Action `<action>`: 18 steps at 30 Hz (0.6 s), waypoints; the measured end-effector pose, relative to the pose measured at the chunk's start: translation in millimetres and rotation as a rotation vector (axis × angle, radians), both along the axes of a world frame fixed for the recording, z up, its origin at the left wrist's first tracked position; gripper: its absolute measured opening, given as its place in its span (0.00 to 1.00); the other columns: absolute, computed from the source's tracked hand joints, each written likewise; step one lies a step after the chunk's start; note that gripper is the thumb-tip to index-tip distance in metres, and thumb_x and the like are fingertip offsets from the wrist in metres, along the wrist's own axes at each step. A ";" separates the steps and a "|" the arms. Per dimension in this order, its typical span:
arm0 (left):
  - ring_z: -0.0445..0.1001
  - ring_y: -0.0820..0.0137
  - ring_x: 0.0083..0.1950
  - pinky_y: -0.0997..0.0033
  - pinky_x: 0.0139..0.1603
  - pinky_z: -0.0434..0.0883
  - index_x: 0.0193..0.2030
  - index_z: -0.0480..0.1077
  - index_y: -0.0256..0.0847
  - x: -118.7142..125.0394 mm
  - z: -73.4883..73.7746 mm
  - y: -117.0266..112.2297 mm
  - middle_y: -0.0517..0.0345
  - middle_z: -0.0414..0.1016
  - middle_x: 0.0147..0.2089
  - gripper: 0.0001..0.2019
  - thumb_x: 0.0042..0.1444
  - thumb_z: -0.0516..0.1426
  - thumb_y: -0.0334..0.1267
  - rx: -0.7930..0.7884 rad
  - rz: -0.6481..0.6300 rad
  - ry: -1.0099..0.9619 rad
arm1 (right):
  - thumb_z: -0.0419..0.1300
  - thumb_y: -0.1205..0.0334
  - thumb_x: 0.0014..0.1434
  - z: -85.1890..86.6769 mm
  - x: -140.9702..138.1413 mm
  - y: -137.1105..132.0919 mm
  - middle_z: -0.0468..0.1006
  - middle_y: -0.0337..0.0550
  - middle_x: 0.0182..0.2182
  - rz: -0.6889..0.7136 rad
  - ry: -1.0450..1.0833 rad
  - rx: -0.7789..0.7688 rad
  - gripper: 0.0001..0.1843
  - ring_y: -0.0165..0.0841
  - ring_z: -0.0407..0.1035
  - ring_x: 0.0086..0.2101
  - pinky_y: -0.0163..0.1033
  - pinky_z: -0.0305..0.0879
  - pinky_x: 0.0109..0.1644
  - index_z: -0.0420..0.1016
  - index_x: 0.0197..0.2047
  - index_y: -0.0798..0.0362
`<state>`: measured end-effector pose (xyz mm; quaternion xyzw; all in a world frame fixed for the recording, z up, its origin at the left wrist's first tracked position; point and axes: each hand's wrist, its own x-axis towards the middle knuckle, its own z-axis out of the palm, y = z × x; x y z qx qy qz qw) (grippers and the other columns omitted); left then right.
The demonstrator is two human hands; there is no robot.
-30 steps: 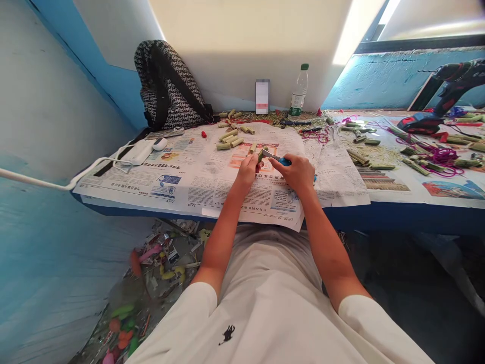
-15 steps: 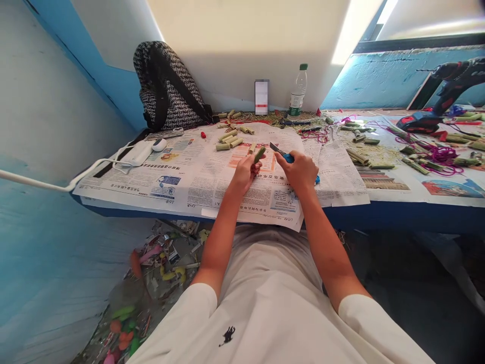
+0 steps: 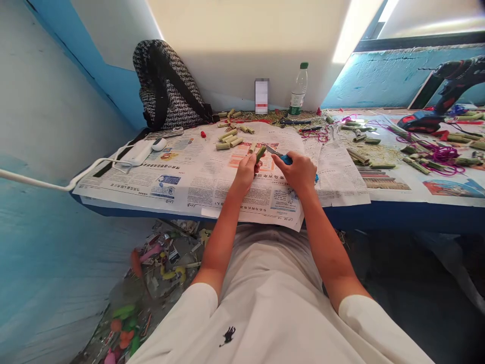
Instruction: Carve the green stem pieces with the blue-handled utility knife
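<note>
Near the middle of the frame, the left hand (image 3: 246, 172) had its fingers closed around the lower part of a short green stalk piece (image 3: 261, 152). The piece's upper end stuck out beyond the thumb and fingertips, tilted toward the upper right, while its lower end was hidden in the grip. Just to the right, the right hand (image 3: 300, 169) gripped a utility knife (image 3: 287, 160), its fingers wrapped about the blue handle, whose butt showed past the right edge of the hand. The thin, straight metal blade pointed to the upper left, its tip just beside the stalk's upper end; whether the two touched could not be told.

The stalk was smooth-sided, roughly cylindrical and darker green than the cut pieces (image 3: 229, 141) above and left of it, which were pale yellow-green tubes, lying loosely together. One more pale tube (image 3: 252, 147) lay just behind the left hand. All of them rested on printed newspaper (image 3: 174, 174), thin and slightly rumpled. Toward the right edge, tangled magenta string (image 3: 441, 154) lay among more green stalks (image 3: 417, 166). At upper centre stood a clear plastic bottle (image 3: 297, 98) with a green cap; at upper left leaned a coarse-patterned black-and-white bag (image 3: 178, 93).
</note>
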<state>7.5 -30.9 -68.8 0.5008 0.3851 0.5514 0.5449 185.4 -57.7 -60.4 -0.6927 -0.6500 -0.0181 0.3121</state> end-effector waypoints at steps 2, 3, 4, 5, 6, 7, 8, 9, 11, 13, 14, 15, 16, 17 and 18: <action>0.60 0.76 0.29 0.73 0.33 0.60 0.41 0.77 0.37 -0.4 -1.5 0.8 0.61 0.64 0.29 0.18 0.77 0.48 0.38 0.006 -0.006 -0.004 | 0.50 0.25 0.71 0.2 0.0 0.0 0.75 0.46 0.26 0.001 0.002 -0.006 0.35 0.36 0.62 0.27 0.42 0.46 0.34 0.72 0.31 0.48; 0.60 0.76 0.29 0.73 0.33 0.60 0.41 0.76 0.37 -0.7 -2.3 1.1 0.60 0.65 0.30 0.18 0.77 0.49 0.38 0.011 -0.006 0.000 | 0.50 0.26 0.71 0.5 0.0 0.0 0.75 0.46 0.27 0.001 0.003 -0.011 0.35 0.37 0.62 0.28 0.42 0.46 0.34 0.72 0.31 0.48; 0.60 0.76 0.29 0.72 0.33 0.61 0.41 0.76 0.38 -0.9 -2.9 1.3 0.60 0.65 0.30 0.17 0.77 0.49 0.39 0.018 -0.003 0.006 | 0.50 0.26 0.71 0.9 -0.1 -0.2 0.75 0.47 0.27 0.001 0.004 -0.016 0.35 0.37 0.63 0.28 0.42 0.46 0.34 0.72 0.32 0.48; 0.60 0.75 0.29 0.72 0.33 0.61 0.41 0.76 0.38 -1.1 -3.4 1.4 0.60 0.66 0.31 0.17 0.77 0.50 0.40 0.024 -0.001 0.015 | 0.49 0.26 0.71 1.3 -0.1 -0.3 0.75 0.47 0.27 0.002 0.006 -0.019 0.35 0.37 0.63 0.28 0.42 0.47 0.34 0.73 0.32 0.48; 0.61 0.75 0.29 0.72 0.33 0.61 0.42 0.77 0.38 -1.2 -3.7 1.3 0.60 0.66 0.31 0.17 0.77 0.50 0.41 0.028 0.001 0.023 | 0.49 0.26 0.71 1.6 -0.2 -0.4 0.75 0.47 0.27 0.002 0.009 -0.021 0.35 0.37 0.63 0.28 0.42 0.47 0.34 0.73 0.32 0.48; 0.61 0.75 0.30 0.72 0.33 0.61 0.42 0.77 0.38 -1.2 -3.7 1.2 0.60 0.66 0.31 0.16 0.77 0.51 0.41 0.031 0.002 0.029 | 0.49 0.26 0.71 1.8 -0.3 -0.4 0.74 0.47 0.26 0.003 0.011 -0.023 0.35 0.37 0.63 0.28 0.42 0.47 0.34 0.73 0.32 0.48; 0.61 0.75 0.30 0.72 0.33 0.61 0.42 0.77 0.38 -1.2 -3.6 1.0 0.60 0.66 0.30 0.16 0.77 0.51 0.42 0.031 0.002 0.033 | 0.50 0.26 0.71 1.9 -0.3 -0.4 0.74 0.46 0.26 0.004 0.013 -0.022 0.35 0.37 0.63 0.28 0.42 0.47 0.34 0.73 0.32 0.48; 0.61 0.75 0.30 0.72 0.34 0.61 0.42 0.77 0.38 -1.0 -3.5 0.8 0.60 0.66 0.30 0.16 0.77 0.51 0.41 0.029 0.001 0.034 | 0.50 0.26 0.71 1.9 -0.3 -0.4 0.74 0.46 0.26 0.003 0.015 -0.020 0.35 0.37 0.62 0.28 0.42 0.46 0.34 0.72 0.32 0.48; 0.61 0.75 0.30 0.72 0.34 0.61 0.43 0.77 0.38 -0.7 -3.2 0.6 0.60 0.67 0.31 0.16 0.77 0.50 0.40 0.026 0.003 0.024 | 0.50 0.26 0.71 1.5 -0.2 -0.1 0.74 0.46 0.26 0.002 0.015 -0.012 0.35 0.36 0.62 0.27 0.42 0.46 0.34 0.71 0.31 0.48; 0.61 0.75 0.30 0.72 0.34 0.61 0.43 0.77 0.38 -0.5 -3.2 0.6 0.60 0.68 0.31 0.15 0.77 0.50 0.38 0.027 0.001 0.010 | 0.51 0.26 0.71 0.9 -0.1 0.2 0.73 0.45 0.25 0.002 0.015 -0.003 0.35 0.35 0.61 0.27 0.42 0.46 0.34 0.71 0.31 0.49; 0.61 0.75 0.30 0.72 0.33 0.60 0.44 0.77 0.37 -0.7 -3.3 0.6 0.60 0.68 0.31 0.15 0.77 0.50 0.37 0.028 -0.001 0.007 | 0.51 0.26 0.71 0.6 -0.1 0.4 0.73 0.45 0.25 0.000 0.016 0.001 0.35 0.35 0.60 0.26 0.42 0.46 0.34 0.71 0.31 0.49; 0.61 0.75 0.30 0.72 0.33 0.60 0.44 0.77 0.37 -0.9 -3.5 0.6 0.60 0.68 0.31 0.15 0.77 0.50 0.37 0.030 -0.004 0.009 | 0.51 0.26 0.71 0.4 -0.1 0.5 0.73 0.45 0.25 0.000 0.018 0.004 0.35 0.35 0.60 0.26 0.42 0.46 0.34 0.71 0.31 0.49; 0.61 0.76 0.30 0.73 0.33 0.60 0.44 0.76 0.37 -1.2 -3.8 0.4 0.60 0.67 0.31 0.15 0.77 0.50 0.37 0.034 -0.007 0.017 | 0.51 0.26 0.71 0.2 -0.2 0.5 0.73 0.45 0.25 0.000 0.022 0.007 0.35 0.34 0.60 0.26 0.41 0.46 0.34 0.70 0.31 0.49; 0.61 0.76 0.30 0.73 0.33 0.61 0.44 0.76 0.37 -1.7 -4.2 0.2 0.60 0.67 0.31 0.15 0.77 0.51 0.39 0.040 -0.007 0.029 | 0.51 0.26 0.71 0.1 -0.3 0.5 0.73 0.45 0.25 0.000 0.026 0.011 0.35 0.34 0.60 0.26 0.41 0.46 0.33 0.70 0.30 0.49; 0.61 0.76 0.30 0.73 0.34 0.61 0.43 0.76 0.37 -2.1 -4.7 0.0 0.60 0.67 0.31 0.15 0.77 0.51 0.40 0.048 -0.004 0.043 | 0.51 0.26 0.71 0.1 -0.4 0.4 0.72 0.45 0.25 0.001 0.030 0.016 0.35 0.34 0.59 0.26 0.41 0.45 0.33 0.70 0.30 0.49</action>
